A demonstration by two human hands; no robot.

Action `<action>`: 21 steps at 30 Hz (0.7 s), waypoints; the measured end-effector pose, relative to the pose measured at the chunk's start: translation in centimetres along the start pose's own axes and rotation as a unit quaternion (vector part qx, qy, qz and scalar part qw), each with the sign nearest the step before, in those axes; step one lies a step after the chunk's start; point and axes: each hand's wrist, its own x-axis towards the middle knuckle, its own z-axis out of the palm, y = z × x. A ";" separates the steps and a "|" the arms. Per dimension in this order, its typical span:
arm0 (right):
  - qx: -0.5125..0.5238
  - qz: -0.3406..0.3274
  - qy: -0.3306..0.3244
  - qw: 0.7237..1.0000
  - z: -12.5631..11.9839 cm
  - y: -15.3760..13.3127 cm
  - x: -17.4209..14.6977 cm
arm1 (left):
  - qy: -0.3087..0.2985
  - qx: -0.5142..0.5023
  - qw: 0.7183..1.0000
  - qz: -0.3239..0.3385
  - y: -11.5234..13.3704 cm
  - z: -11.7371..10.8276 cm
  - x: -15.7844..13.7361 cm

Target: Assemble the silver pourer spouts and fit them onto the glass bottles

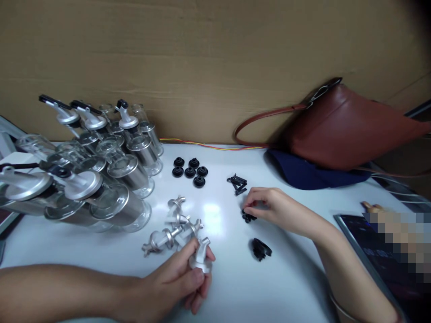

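Observation:
My left hand (182, 280) is closed around a silver pourer spout (201, 260), its nozzle pointing up. Just beyond it lie several more silver pourer spouts (175, 229) in a loose heap. The fingers of my right hand (264, 202) are pinched together over a small pile of tiny black parts (248, 218); what is between the fingertips is hidden. Behind that hand are several thin black pieces (238, 183), and nearer to me a cluster of black caps (261, 249). Several round black stoppers (190, 172) stand grouped farther back.
Glass bottles with metal bands (123, 168) crowd the left, some topped with pourers (82, 185). A brown bag (350, 130) rests on a dark blue cap (310, 172) at the back right. A tablet (360, 251) lies right, beside another hand, partly pixelated. Cardboard (202, 67) walls the back.

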 end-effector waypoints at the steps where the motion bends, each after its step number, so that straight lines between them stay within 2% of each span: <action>1: -0.002 -0.001 0.008 1.000 -0.1 -0.1 0.0 | 0.000 0.002 1.000 0.003 0.0 0.0 0.0; 4: 0.031 0.006 0.046 0.998 -0.2 -0.7 0.0 | 0.002 0.004 1.000 0.005 -0.2 -0.1 0.0; 6: 0.112 0.007 0.055 0.992 -0.2 -1.4 -0.2 | 0.002 0.002 1.000 0.005 -0.3 -0.2 -0.1; 10: 0.258 -0.029 0.009 0.966 0.7 -3.3 -0.7 | -0.001 0.004 1.000 -0.002 -0.3 -0.3 0.1; 15: 0.276 -0.059 -0.021 0.959 2.3 -5.2 -0.8 | 0.009 -0.037 0.999 -0.006 0.0 -0.2 0.9; 21: 0.325 -0.048 -0.036 0.944 3.6 -5.5 -0.3 | 0.019 -0.036 0.999 -0.005 -0.4 -0.2 1.3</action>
